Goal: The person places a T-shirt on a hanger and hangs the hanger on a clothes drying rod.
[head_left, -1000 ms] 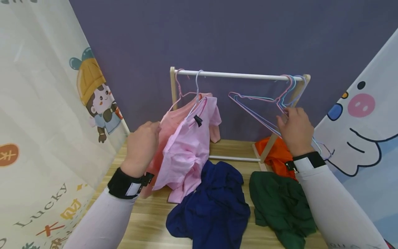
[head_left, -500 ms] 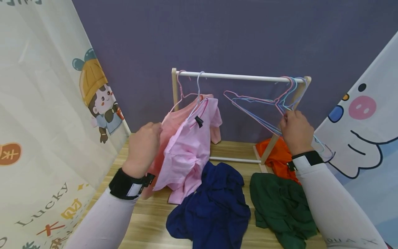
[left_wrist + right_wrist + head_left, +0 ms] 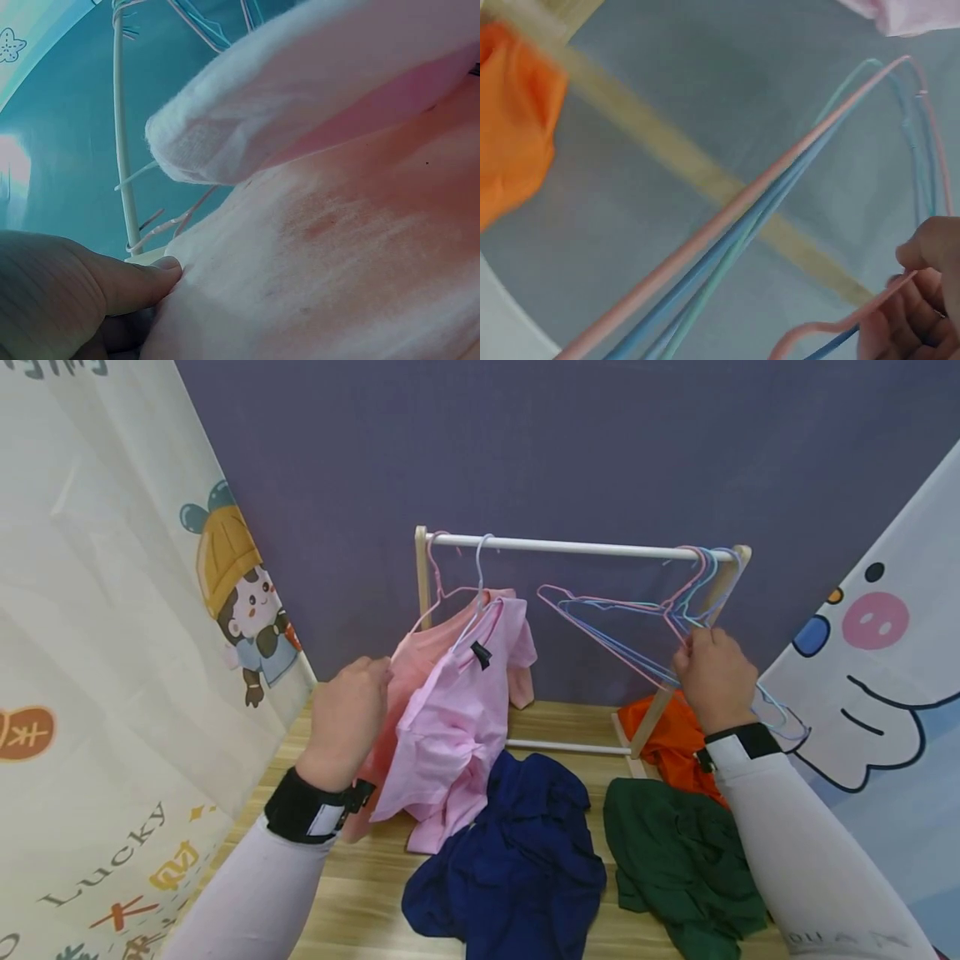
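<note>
Several overlapping hangers (image 3: 739, 201) are pinched in the right hand (image 3: 716, 681), a partly hidden peach shirt (image 3: 415, 662) in the left hand (image 3: 348, 718).

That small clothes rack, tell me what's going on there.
A person has both arms out toward the clothes rack. The left hand pinches the peach T-shirt, which hangs beside a pink T-shirt at the left end. The right hand grips bare hangers hooked near the right end. A navy garment, a green garment and an orange garment lie crumpled below.
</note>
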A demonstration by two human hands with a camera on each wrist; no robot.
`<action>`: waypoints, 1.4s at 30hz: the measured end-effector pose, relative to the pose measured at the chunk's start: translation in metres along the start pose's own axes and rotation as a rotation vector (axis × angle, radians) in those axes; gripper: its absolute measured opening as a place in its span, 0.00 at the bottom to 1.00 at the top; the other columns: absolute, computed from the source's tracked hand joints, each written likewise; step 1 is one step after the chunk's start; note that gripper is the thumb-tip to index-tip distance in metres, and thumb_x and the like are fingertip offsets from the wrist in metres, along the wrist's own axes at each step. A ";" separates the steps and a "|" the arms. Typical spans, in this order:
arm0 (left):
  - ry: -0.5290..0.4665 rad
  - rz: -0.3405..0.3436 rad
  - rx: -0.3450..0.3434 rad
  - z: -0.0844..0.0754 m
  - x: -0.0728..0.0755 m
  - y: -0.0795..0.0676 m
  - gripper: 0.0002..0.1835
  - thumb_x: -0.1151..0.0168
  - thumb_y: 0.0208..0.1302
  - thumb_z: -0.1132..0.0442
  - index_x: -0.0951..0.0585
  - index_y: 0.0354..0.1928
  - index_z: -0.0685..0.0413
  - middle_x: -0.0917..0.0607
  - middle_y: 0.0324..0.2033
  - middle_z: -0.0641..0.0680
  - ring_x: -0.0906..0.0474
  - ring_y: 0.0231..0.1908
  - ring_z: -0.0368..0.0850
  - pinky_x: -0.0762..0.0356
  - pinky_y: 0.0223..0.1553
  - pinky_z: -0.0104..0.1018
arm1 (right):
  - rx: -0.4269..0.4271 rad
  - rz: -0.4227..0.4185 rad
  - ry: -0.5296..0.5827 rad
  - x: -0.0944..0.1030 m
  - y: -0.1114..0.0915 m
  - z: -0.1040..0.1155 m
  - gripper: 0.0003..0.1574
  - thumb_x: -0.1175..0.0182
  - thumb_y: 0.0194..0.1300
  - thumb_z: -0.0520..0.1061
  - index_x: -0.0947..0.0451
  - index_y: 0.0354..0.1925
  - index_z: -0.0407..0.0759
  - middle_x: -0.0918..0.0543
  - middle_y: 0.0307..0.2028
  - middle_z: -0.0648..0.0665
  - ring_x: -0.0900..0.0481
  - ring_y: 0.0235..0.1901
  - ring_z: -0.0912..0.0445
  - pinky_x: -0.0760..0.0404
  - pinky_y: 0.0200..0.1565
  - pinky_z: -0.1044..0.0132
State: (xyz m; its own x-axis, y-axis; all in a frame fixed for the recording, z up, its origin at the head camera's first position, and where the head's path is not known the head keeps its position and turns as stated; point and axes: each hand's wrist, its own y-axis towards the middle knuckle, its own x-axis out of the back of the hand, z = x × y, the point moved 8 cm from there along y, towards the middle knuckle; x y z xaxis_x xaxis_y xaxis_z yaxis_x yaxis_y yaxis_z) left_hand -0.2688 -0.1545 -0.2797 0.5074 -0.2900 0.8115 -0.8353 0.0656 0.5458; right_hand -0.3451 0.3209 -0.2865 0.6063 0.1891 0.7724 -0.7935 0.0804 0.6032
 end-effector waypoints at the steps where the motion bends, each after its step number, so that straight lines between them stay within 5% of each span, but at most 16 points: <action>1: -0.001 0.000 0.001 0.000 0.000 0.000 0.14 0.34 0.72 0.63 0.14 0.55 0.62 0.11 0.39 0.64 0.12 0.33 0.60 0.13 0.29 0.51 | -0.005 0.010 0.018 0.001 -0.001 0.000 0.14 0.44 0.76 0.45 0.24 0.45 0.32 0.22 0.39 0.30 0.24 0.38 0.33 0.22 0.36 0.32; 10: -0.006 -0.011 -0.002 0.001 0.000 0.000 0.14 0.35 0.72 0.63 0.14 0.54 0.62 0.11 0.38 0.65 0.12 0.32 0.60 0.13 0.29 0.52 | 0.011 0.093 0.217 0.007 -0.002 0.005 0.18 0.45 0.80 0.45 0.17 0.51 0.32 0.14 0.38 0.28 0.18 0.34 0.34 0.22 0.36 0.41; 17: -0.005 0.009 0.006 0.002 -0.004 0.000 0.14 0.35 0.72 0.63 0.14 0.55 0.62 0.11 0.39 0.64 0.12 0.34 0.60 0.12 0.30 0.52 | -0.155 0.283 0.469 -0.008 -0.004 -0.001 0.23 0.50 0.82 0.47 0.22 0.60 0.31 0.16 0.45 0.29 0.16 0.35 0.52 0.22 0.33 0.82; 22: -0.001 0.013 -0.003 0.001 -0.005 0.000 0.13 0.36 0.73 0.63 0.14 0.54 0.63 0.12 0.37 0.64 0.13 0.33 0.60 0.13 0.30 0.51 | -0.229 0.327 0.599 -0.010 -0.006 0.000 0.23 0.48 0.82 0.47 0.24 0.61 0.31 0.17 0.44 0.32 0.16 0.34 0.60 0.16 0.36 0.77; 27: 0.001 0.029 -0.001 0.001 -0.006 -0.001 0.14 0.36 0.73 0.63 0.14 0.55 0.63 0.12 0.37 0.64 0.13 0.32 0.59 0.13 0.29 0.51 | -0.266 0.339 0.659 -0.001 -0.009 0.006 0.24 0.47 0.81 0.50 0.24 0.62 0.34 0.17 0.40 0.45 0.16 0.37 0.60 0.13 0.41 0.72; 32: 0.002 0.025 -0.005 0.002 -0.007 -0.001 0.14 0.36 0.73 0.64 0.14 0.55 0.62 0.12 0.37 0.64 0.13 0.33 0.60 0.13 0.29 0.52 | -0.278 0.331 0.700 0.011 -0.019 0.012 0.25 0.48 0.81 0.52 0.26 0.63 0.36 0.18 0.43 0.46 0.18 0.40 0.58 0.13 0.43 0.72; 38: -0.005 0.012 -0.009 0.004 -0.003 0.000 0.15 0.34 0.71 0.65 0.14 0.56 0.63 0.11 0.38 0.65 0.12 0.34 0.60 0.12 0.31 0.53 | -0.250 0.354 0.728 0.016 -0.047 0.017 0.23 0.48 0.81 0.50 0.25 0.61 0.34 0.18 0.38 0.57 0.17 0.36 0.63 0.13 0.40 0.73; 42: 0.002 -0.021 -0.025 0.004 0.002 0.000 0.14 0.34 0.70 0.66 0.14 0.55 0.63 0.11 0.38 0.65 0.12 0.34 0.60 0.12 0.31 0.53 | -0.225 0.406 0.801 0.003 -0.081 0.017 0.20 0.47 0.81 0.46 0.26 0.58 0.30 0.17 0.36 0.62 0.16 0.34 0.64 0.13 0.39 0.73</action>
State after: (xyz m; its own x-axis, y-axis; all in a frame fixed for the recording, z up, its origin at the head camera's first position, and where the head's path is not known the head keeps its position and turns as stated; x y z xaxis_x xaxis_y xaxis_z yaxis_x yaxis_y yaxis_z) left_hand -0.2691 -0.1589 -0.2791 0.5253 -0.2894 0.8002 -0.8190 0.0829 0.5677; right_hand -0.2783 0.2982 -0.3298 0.1298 0.8576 0.4977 -0.9795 0.0328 0.1990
